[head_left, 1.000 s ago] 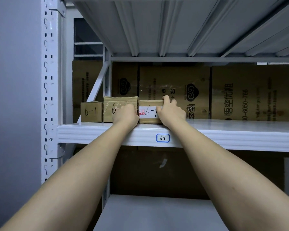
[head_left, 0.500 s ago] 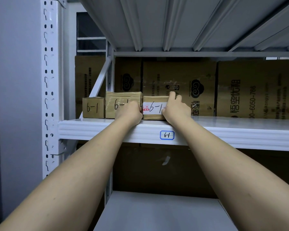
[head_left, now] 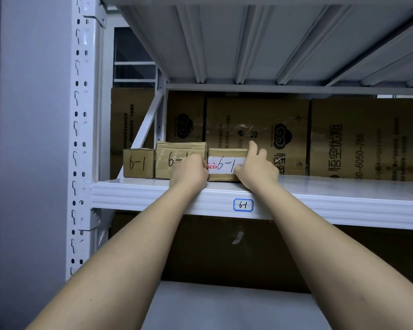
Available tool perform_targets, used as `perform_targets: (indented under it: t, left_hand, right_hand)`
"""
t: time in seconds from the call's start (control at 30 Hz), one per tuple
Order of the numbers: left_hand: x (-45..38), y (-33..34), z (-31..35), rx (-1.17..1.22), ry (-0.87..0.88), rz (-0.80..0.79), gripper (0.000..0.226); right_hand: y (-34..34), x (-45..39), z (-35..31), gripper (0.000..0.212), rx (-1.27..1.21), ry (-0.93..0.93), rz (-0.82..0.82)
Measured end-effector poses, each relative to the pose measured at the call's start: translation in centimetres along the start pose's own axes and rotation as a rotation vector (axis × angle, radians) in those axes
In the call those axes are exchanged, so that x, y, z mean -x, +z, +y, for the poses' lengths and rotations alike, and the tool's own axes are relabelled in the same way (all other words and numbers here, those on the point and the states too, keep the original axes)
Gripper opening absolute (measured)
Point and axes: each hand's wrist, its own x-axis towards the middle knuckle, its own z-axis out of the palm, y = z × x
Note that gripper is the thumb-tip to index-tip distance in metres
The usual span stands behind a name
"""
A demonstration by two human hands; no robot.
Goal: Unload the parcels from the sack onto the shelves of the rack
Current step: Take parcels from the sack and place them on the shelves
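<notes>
Both hands gripping third 6-1 parcel (head_left: pixel 227 165): left hand (head_left: pixel 188 173), right hand (head_left: pixel 255 171). It's sitting on the shelf (head_left: pixel 343 196), now nudged right beside the middle parcel (head_left: pixel 180 157). Placement nearly finishing.

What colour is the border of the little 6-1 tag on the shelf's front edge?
Blue: the tag is white with a blue outline and dark handwriting, seen clearly in the head view.

Matt brown cardboard parcel (head_left: pixel 227 164) with white paper label, smooth white painted metal shelf (head_left: pixel 320 198), glossy tape on big carton (head_left: pixel 258 136)
</notes>
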Motion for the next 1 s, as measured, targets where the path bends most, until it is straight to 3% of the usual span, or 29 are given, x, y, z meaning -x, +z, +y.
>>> perform_targets:
  t: [0.2,0.3,0.5,0.63,0.8,1.0]
  left_hand:
    - [1.7,-0.9,0.6,0.078,0.115,0.241,0.015]
    - [3.0,-1.1,1.0,-0.008,0.24,0.312,0.014]
    - [7.5,-1.2,4.3,-0.136,0.433,0.234,0.016]
    - [11.2,-0.5,7.7,-0.17,0.423,0.193,0.017]
    - [18.2,2.3,12.6,-0.126,0.348,0.123,0.018]
    - [27.0,8.5,19.9,-0.16,0.424,-0.073,0.023]
  right_hand:
    - [-0.9,1.2,-0.2,0.037,0.089,-0.086,0.272]
    - [-1.5,2.8,0.2,0.027,0.043,-0.187,0.307]
    - [-3.7,7.2,3.2,0.026,0.007,-0.29,0.359]
    - [-5.7,9.9,7.1,0.023,0.019,-0.342,0.36]
    - [-8.2,14.5,14.6,0.019,0.028,-0.346,0.315]
    - [-10.1,21.3,26.5,0.021,0.144,-0.264,0.173]
